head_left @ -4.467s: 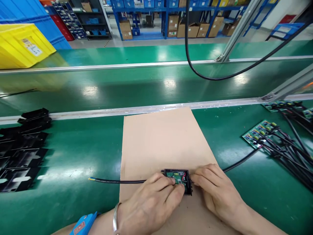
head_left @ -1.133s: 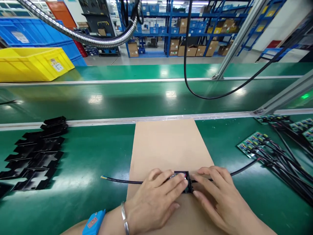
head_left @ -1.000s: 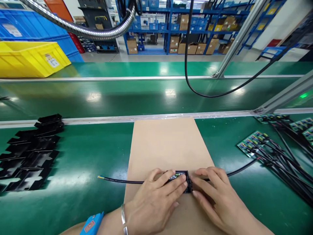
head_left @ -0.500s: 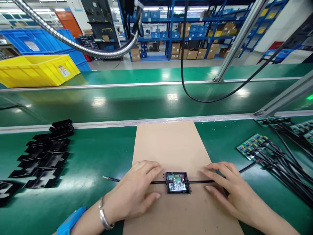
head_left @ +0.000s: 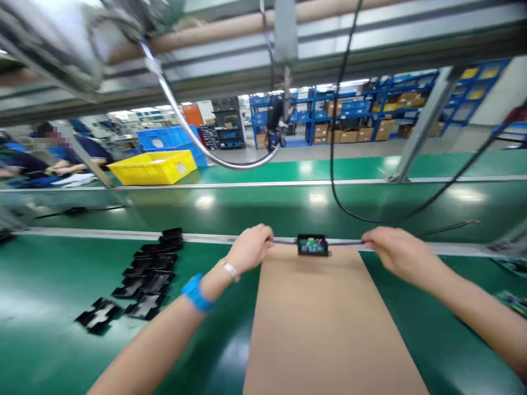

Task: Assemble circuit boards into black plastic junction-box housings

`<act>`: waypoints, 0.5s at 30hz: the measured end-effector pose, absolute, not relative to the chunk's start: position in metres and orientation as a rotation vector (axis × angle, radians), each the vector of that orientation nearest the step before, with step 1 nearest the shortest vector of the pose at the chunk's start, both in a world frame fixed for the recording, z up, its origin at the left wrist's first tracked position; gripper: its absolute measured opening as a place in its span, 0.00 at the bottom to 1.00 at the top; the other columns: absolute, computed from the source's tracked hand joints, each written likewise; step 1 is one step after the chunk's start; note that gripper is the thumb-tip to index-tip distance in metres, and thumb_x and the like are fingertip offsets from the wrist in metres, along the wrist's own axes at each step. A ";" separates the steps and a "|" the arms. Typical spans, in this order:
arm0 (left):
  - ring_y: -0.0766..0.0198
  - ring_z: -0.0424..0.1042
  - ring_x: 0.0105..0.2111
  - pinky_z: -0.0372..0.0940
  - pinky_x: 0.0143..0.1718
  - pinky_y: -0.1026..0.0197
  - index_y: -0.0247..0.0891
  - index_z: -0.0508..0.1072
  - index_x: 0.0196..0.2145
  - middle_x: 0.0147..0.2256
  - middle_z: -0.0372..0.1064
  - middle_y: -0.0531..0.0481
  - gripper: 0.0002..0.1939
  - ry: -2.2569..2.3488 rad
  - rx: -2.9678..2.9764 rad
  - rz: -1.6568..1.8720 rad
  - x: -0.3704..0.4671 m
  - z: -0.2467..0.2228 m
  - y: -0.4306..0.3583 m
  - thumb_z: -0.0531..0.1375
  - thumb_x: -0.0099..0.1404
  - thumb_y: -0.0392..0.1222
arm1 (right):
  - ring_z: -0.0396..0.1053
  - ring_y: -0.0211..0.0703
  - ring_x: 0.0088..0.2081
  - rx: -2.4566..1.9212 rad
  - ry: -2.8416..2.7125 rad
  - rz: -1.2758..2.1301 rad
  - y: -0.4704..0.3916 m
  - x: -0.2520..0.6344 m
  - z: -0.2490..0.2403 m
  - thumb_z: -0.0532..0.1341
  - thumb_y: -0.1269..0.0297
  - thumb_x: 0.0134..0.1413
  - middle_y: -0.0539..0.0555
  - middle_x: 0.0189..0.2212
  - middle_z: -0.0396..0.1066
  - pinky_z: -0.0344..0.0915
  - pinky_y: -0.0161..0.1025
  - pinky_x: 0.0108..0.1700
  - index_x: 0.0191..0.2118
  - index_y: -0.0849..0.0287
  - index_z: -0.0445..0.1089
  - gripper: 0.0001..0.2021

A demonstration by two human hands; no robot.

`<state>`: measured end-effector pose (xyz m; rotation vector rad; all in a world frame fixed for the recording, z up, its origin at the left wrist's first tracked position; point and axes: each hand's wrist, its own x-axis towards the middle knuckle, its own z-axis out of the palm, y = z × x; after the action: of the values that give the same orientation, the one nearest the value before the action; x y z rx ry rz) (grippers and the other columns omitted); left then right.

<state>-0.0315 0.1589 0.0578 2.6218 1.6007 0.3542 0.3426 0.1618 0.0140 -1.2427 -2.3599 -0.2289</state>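
A small black plastic case [head_left: 312, 245] with a green circuit board inside hangs above the far end of a brown cardboard sheet [head_left: 325, 323]. Black cable runs out of both its sides. My left hand [head_left: 251, 247] is closed on the left cable [head_left: 284, 242]. On the other side, my right hand [head_left: 391, 249] pinches the right cable [head_left: 346, 243], whose loose end with bare wires sticks out beyond that hand. The case's open face is turned toward me. Motion blurs the picture a little.
Several black plastic covers [head_left: 150, 280] lie in rows at the left on the green table [head_left: 53, 280]. Circuit boards [head_left: 513, 302] show at the right edge. A hanging black cable [head_left: 333, 164] loops down ahead. A yellow bin [head_left: 154, 167] and co-workers [head_left: 78, 148] are beyond.
Both hands have closed on the cables and lifted the case off the cardboard, moving it away toward the far edge. The camera has tilted up, showing the overhead frame.
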 end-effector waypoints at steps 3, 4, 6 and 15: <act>0.54 0.63 0.48 0.56 0.51 0.47 0.29 0.68 0.46 0.47 0.63 0.40 0.11 1.824 2.606 0.368 -0.024 0.062 0.195 0.55 0.67 0.36 | 0.68 0.51 0.45 -1.268 -2.308 -0.257 0.234 0.336 0.016 0.52 0.60 0.63 0.61 0.42 0.71 0.60 0.45 0.46 0.44 0.64 0.73 0.16; 0.52 0.62 0.50 0.55 0.52 0.46 0.29 0.67 0.48 0.50 0.62 0.38 0.15 1.858 2.603 0.355 -0.027 0.058 0.195 0.58 0.65 0.39 | 0.67 0.57 0.44 -1.287 -2.288 -0.261 0.251 0.330 0.009 0.57 0.61 0.58 0.65 0.42 0.71 0.60 0.49 0.42 0.45 0.67 0.74 0.16; 0.52 0.61 0.53 0.56 0.54 0.47 0.33 0.68 0.51 0.53 0.61 0.40 0.23 1.792 2.629 0.314 -0.041 0.046 0.180 0.63 0.62 0.46 | 0.67 0.62 0.43 -1.270 -2.301 -0.218 0.268 0.314 -0.012 0.61 0.64 0.53 0.67 0.44 0.71 0.61 0.49 0.36 0.48 0.66 0.74 0.17; 0.58 0.64 0.53 0.58 0.55 0.51 0.34 0.71 0.45 0.52 0.65 0.44 0.18 2.239 2.302 0.561 -0.257 0.035 0.018 0.54 0.57 0.24 | 0.68 0.50 0.47 -0.777 -2.535 0.138 0.194 0.103 -0.028 0.55 0.64 0.59 0.61 0.45 0.70 0.66 0.45 0.48 0.46 0.59 0.75 0.14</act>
<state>-0.2571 0.0176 0.0352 2.3023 2.2387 0.5608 0.1030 0.1939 -0.0278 -0.7765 -2.5351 0.1375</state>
